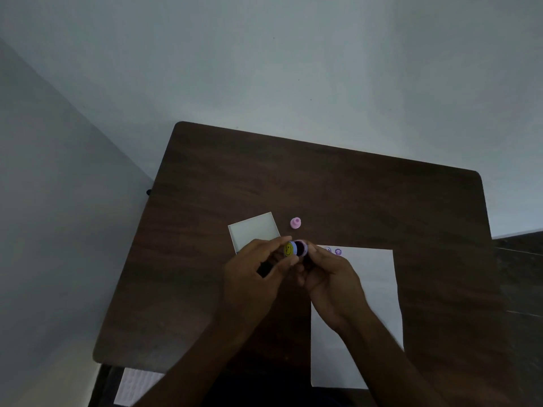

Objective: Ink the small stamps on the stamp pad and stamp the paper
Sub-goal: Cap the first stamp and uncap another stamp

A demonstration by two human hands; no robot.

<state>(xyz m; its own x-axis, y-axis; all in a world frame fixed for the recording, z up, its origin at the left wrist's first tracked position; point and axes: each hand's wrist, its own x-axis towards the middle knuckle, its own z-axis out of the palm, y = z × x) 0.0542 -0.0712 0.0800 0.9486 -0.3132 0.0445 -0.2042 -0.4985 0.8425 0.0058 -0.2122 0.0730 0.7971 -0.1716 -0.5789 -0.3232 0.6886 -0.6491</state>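
above the dark wooden surface point(367, 201), the left hand point(252, 271) and right hand point(332, 277) meet, fingers point(283, 240) of both pinched on a small stamp point(295, 248) with a yellow smiley, between the white stamp pad point(254, 229) and the paper point(373, 289), a pink stamp point(296, 223) standing just beyond.

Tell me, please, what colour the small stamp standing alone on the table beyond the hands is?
Pink; the small stamp shows clearly in the head view, on the dark wooden table.
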